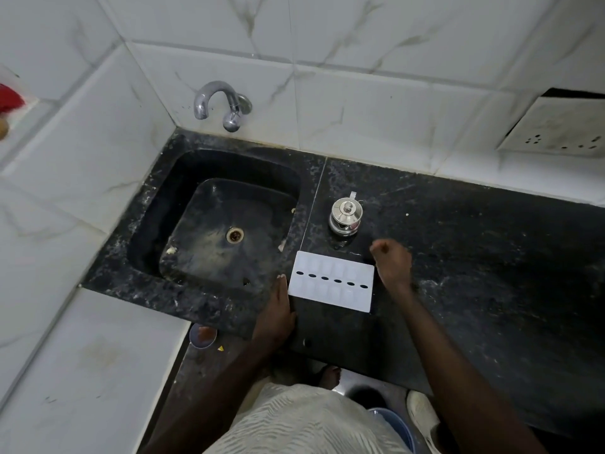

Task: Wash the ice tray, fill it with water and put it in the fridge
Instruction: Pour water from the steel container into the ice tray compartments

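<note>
On the black table (474, 240), just right of the sink (157, 224), your white ice tray (331, 281) lies flat near the front edge. It looks upside down, with the cup bottoms showing as faint bumps and a row of dark slots along the middle. That would suit draining or a first look-over, though I can't be sure of it.

Your left hand (276, 311) lies flat with its fingers straight along the tray's left end. It is close enough to steady or slide the tray, but I cannot tell whether it touches. Your right hand (393, 262) hovers by the far right corner with its fingers curled in and nothing in them. It looks ready to hook that end, so the two hands bracket the tray for a two-handed lift.

A small lidded steel pot (346, 215) stands just behind the tray, so lift clear of it. The tap (217, 101) sits over the far corner of the sink with no water running, and the basin looks dry around the drain (234, 235). By my judgement, washing has not yet begun.
</note>
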`<state>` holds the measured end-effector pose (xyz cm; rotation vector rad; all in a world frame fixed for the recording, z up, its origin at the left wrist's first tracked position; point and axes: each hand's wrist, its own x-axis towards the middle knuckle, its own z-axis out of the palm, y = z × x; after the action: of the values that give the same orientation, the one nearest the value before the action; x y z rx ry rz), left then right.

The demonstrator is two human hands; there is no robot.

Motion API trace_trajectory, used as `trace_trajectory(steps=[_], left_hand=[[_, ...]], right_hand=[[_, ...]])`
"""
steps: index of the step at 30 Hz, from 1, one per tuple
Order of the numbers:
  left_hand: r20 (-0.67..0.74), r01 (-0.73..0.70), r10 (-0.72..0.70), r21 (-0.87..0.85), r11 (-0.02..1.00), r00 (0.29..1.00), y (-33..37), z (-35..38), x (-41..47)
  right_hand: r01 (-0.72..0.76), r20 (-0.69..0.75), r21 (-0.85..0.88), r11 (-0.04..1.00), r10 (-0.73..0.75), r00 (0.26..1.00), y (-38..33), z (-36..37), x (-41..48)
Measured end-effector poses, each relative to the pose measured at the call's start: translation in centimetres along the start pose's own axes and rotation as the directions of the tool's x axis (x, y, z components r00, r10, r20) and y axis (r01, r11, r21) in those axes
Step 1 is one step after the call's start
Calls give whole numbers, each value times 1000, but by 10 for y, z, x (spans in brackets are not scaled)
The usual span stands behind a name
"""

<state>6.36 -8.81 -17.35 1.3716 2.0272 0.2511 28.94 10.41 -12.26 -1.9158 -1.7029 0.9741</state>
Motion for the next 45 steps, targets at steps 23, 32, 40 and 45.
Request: trace_trajectory(steps=[23,32,40,45], left_hand=[[155,-177,148,195,965,977,-20,-7,10],[145,-207,182,179,962,973,-24,-8,10],[137,-184,165,142,973,977,-31,-15,9],[165,-173,148,149,974,975,-33,-16,1]], right_hand=[[-405,294,559,724,284,913,-79,25,111],[-350,258,585,731,242,936,-48,-3,100],[-231,208,486,843,145,967,-18,-33,74],[-125,164,452,883,55,985,-10,-46,52]])
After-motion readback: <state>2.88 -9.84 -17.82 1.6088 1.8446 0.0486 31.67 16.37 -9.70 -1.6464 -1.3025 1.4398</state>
